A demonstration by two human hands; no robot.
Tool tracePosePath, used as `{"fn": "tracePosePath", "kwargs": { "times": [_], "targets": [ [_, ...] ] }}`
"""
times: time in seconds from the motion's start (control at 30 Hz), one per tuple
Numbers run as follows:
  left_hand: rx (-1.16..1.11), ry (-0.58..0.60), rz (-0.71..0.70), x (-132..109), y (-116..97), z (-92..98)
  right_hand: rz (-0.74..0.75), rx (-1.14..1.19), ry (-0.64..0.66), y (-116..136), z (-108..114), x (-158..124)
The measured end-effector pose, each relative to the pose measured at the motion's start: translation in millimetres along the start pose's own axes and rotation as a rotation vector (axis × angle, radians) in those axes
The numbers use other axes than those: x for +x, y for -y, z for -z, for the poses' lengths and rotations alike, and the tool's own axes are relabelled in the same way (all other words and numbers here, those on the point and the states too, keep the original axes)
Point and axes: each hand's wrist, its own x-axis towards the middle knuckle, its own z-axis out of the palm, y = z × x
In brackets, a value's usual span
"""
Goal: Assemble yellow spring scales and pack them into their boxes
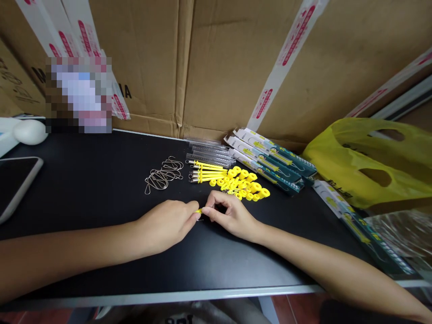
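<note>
Between my two hands is a small yellow plastic piece (199,211), mostly covered by fingers. My left hand (168,222) pinches one end of it between thumb and forefinger. Thumb and forefinger of my right hand (232,216) close on its other end, where a bit of thin metal shows. Just beyond my hands lie several yellow rods (212,173) with metal ends, side by side. Next to them is a pile of yellow plastic caps and rings (243,182). Several bent metal hooks (162,176) form a loose heap to the left.
Clear plastic tubes (209,153) and printed boxes (270,159) lie at the back. A yellow bag (354,162), another box (364,229) and clear plastic wrap (401,234) are on the right. At the left edge sits a phone-like device (18,180). Cardboard (222,67) stands behind the black table (101,175).
</note>
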Motion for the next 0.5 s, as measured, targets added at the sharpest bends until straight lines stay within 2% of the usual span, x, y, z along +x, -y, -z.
{"fn": "tracePosePath", "kwargs": {
  "times": [0.3,0.5],
  "targets": [
    [-0.145,-0.027,0.011,-1.1,-0.4,-0.4,0.062,-0.078,-0.045,1.3,-1.6,-0.5],
    [-0.378,0.033,0.051,2.4,1.6,4.6,0.097,-0.138,-0.056,3.2,-2.9,-0.1]
  ]
}}
